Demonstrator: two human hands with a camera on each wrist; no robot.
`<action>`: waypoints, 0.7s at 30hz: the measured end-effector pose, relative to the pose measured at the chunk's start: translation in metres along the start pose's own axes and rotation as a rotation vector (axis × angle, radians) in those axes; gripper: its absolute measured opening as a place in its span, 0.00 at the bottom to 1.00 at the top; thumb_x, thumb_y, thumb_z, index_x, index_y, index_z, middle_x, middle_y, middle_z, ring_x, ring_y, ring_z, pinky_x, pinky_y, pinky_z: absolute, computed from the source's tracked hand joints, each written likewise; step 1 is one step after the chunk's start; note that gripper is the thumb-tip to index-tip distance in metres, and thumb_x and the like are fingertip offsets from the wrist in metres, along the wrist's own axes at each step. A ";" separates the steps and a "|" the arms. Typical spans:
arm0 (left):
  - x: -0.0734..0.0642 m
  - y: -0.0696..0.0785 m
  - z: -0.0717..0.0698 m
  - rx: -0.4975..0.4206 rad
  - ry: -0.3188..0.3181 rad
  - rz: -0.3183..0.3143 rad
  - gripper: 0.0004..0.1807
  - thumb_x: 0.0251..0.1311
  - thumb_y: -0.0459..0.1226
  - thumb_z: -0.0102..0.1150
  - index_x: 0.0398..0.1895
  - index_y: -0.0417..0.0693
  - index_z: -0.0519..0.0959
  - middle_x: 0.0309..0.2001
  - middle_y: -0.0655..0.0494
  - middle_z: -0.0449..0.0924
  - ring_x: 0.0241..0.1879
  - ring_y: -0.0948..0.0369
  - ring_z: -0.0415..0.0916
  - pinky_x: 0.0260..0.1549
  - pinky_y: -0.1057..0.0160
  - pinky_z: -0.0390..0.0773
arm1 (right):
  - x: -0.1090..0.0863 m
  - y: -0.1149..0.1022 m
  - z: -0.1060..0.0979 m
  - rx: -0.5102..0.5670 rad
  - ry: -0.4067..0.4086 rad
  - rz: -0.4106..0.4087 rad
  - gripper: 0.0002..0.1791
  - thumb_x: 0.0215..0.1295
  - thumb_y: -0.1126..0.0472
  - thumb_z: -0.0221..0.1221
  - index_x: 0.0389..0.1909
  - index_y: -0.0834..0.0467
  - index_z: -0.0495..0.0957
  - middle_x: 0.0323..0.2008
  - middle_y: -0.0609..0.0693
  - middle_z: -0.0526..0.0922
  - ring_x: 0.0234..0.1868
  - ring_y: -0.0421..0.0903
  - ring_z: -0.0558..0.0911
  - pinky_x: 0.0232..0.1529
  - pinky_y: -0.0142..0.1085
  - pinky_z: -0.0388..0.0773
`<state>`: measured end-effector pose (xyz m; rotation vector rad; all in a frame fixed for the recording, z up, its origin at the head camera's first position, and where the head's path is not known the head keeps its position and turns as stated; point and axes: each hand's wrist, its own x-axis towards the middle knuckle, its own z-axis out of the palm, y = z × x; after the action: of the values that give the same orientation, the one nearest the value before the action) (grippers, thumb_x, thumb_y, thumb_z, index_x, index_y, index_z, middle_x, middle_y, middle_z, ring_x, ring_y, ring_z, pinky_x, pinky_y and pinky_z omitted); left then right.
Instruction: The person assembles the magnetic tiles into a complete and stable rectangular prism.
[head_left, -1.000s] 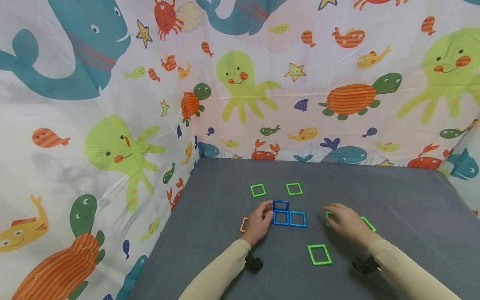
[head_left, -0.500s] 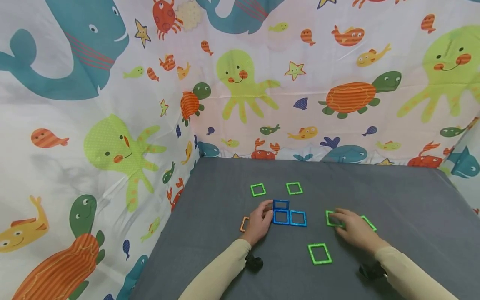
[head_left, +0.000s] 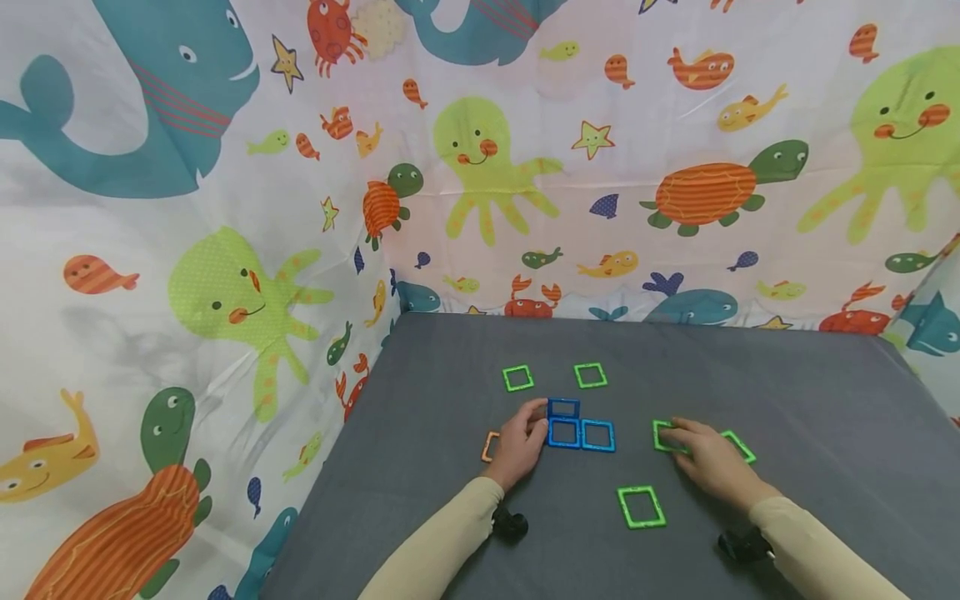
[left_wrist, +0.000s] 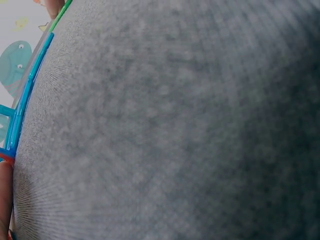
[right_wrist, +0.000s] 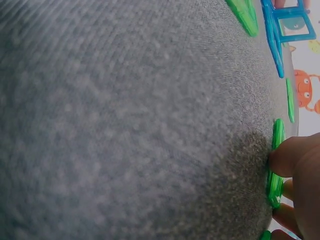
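Note:
My left hand (head_left: 519,443) holds the left side of a small blue build. An upright blue magnetic tile (head_left: 563,408) stands at the back edge of a flat blue square tile (head_left: 564,432), and a second flat blue tile (head_left: 597,435) adjoins on the right. In the left wrist view, a thin red edge (left_wrist: 7,158) shows between a fingertip and the blue frames. On the right, my right hand (head_left: 711,461) grips a green square tile (head_left: 660,436) lying flat; its thumb (right_wrist: 287,157) is on the near edge, with fingers beyond.
Another green tile (head_left: 738,447) lies partly behind my right hand. Nearer me is a green tile (head_left: 641,507); two more, one left (head_left: 518,378) and one right (head_left: 590,375), lie behind the build. An orange tile (head_left: 488,446) peeks out left of my left hand. Printed cloth (head_left: 675,275) walls the grey table.
My right hand has shifted slightly right and down onto the green tile, uncovering more of its left part. The left hand and the blue build have stayed put.

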<state>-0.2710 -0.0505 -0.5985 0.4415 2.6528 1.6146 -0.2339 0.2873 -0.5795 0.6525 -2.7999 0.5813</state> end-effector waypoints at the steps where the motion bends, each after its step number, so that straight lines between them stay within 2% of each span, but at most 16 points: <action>1: 0.000 0.000 0.000 0.000 0.000 0.000 0.23 0.79 0.45 0.42 0.74 0.60 0.67 0.65 0.50 0.79 0.61 0.56 0.81 0.59 0.52 0.80 | 0.000 0.000 0.000 0.000 0.000 0.002 0.19 0.58 0.72 0.67 0.52 0.64 0.84 0.56 0.72 0.81 0.55 0.71 0.81 0.51 0.63 0.78; 6: -0.001 0.001 -0.001 -0.007 0.004 0.022 0.23 0.80 0.45 0.42 0.74 0.57 0.68 0.64 0.49 0.79 0.60 0.54 0.81 0.57 0.50 0.80 | 0.000 -0.001 0.001 -0.005 -0.009 0.022 0.19 0.58 0.71 0.67 0.52 0.63 0.84 0.56 0.71 0.81 0.55 0.71 0.81 0.52 0.63 0.78; 15: 0.000 0.001 0.000 0.005 0.006 0.025 0.23 0.80 0.45 0.42 0.74 0.57 0.68 0.64 0.49 0.80 0.60 0.54 0.81 0.58 0.50 0.80 | 0.001 0.003 0.001 0.007 0.065 -0.010 0.16 0.60 0.69 0.68 0.50 0.62 0.85 0.53 0.69 0.84 0.52 0.68 0.84 0.50 0.61 0.80; 21: 0.000 0.002 0.000 0.013 0.004 0.027 0.24 0.80 0.46 0.42 0.75 0.55 0.68 0.63 0.49 0.80 0.60 0.54 0.81 0.58 0.51 0.80 | 0.006 0.006 -0.005 0.063 0.033 0.067 0.13 0.69 0.66 0.61 0.52 0.61 0.84 0.49 0.62 0.87 0.49 0.62 0.86 0.49 0.57 0.81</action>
<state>-0.2704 -0.0500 -0.5970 0.4777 2.6735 1.6071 -0.2415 0.2923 -0.5752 0.5570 -2.7917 0.6893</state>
